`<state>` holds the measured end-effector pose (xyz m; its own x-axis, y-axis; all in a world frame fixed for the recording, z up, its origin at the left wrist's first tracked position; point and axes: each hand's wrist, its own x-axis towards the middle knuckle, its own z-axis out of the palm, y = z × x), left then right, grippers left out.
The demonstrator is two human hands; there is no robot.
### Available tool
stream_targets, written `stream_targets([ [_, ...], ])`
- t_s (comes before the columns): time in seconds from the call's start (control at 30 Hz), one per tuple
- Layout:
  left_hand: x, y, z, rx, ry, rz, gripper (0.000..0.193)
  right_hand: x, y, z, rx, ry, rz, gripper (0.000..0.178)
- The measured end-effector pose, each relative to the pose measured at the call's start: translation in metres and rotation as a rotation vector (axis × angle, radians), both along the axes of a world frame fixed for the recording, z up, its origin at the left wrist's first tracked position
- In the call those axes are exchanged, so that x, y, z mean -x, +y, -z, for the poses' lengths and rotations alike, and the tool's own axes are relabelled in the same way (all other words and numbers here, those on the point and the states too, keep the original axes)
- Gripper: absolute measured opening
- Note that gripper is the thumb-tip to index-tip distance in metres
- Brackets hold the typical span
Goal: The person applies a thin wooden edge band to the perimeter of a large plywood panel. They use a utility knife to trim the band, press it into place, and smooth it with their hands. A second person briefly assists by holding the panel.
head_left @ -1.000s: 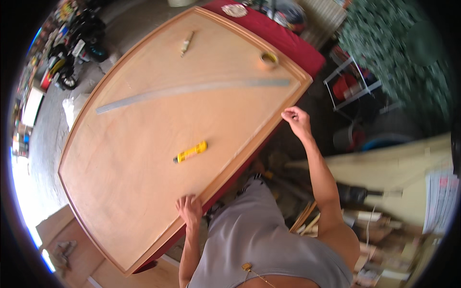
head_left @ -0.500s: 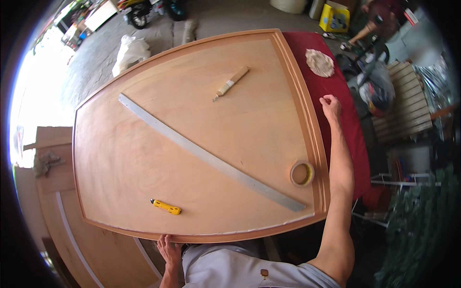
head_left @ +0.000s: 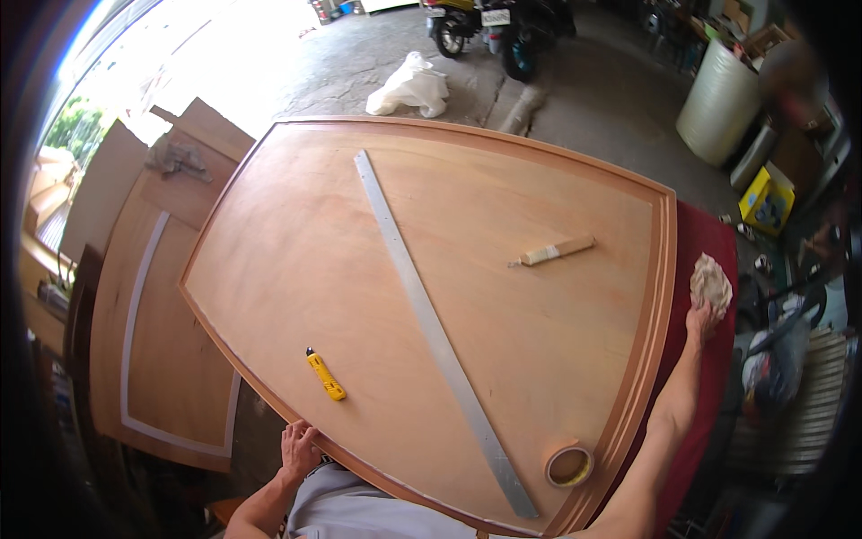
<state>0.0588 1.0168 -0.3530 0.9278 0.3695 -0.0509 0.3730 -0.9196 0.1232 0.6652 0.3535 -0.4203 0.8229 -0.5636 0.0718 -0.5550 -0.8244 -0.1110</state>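
Note:
A large framed wooden panel (head_left: 503, 341) lies flat in front of me. My left hand (head_left: 297, 446) is closed on its near edge, with the fingers over the rim. Off the panel's right side, my right hand (head_left: 703, 318) is closed on the near end of a crumpled beige rag (head_left: 711, 284), which rests on a red cloth (head_left: 705, 241). On the panel are a long metal ruler (head_left: 420, 301), a yellow utility knife (head_left: 325, 375), a tan tube with a narrow tip (head_left: 558, 251) and a roll of tape (head_left: 569, 467) near the right frame strip.
Another wooden panel (head_left: 180, 359) with pale strips leans at the left, a grey rag (head_left: 178, 160) on the boards above. Beyond the far edge are a white plastic bag (head_left: 409, 86) and parked motorbikes (head_left: 521, 40). A yellow box (head_left: 768, 199) and bubble-wrap roll (head_left: 723, 103) stand far right.
My right hand has reached onto the beige rag and taken hold of it. The view has turned, shifting the panel lower. My left hand stays at the near edge.

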Motion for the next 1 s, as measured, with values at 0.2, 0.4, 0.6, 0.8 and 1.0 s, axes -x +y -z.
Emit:
stream_targets([
  [0.2,0.007,-0.023,-0.003,0.044,-0.029,0.026,0.042,-0.007,0.019,-0.023,0.145,-0.116,0.072,0.031],
  [0.4,0.002,0.004,-0.019,0.077,0.025,0.101,0.038,0.028,0.033,-0.067,-1.174,-0.806,0.031,0.042],
  [0.6,0.014,0.068,-0.020,0.051,0.004,0.031,0.034,0.183,0.144,-0.200,-2.596,-0.444,-0.886,0.046],
  [0.8,0.008,0.139,-0.008,0.131,-0.011,0.188,0.040,0.339,0.115,-0.202,-2.415,-0.509,-0.689,0.101],
  [1.0,0.023,0.171,-0.001,0.243,-0.042,0.318,0.051,0.477,0.315,-0.244,-2.372,-0.604,-0.571,0.085],
])
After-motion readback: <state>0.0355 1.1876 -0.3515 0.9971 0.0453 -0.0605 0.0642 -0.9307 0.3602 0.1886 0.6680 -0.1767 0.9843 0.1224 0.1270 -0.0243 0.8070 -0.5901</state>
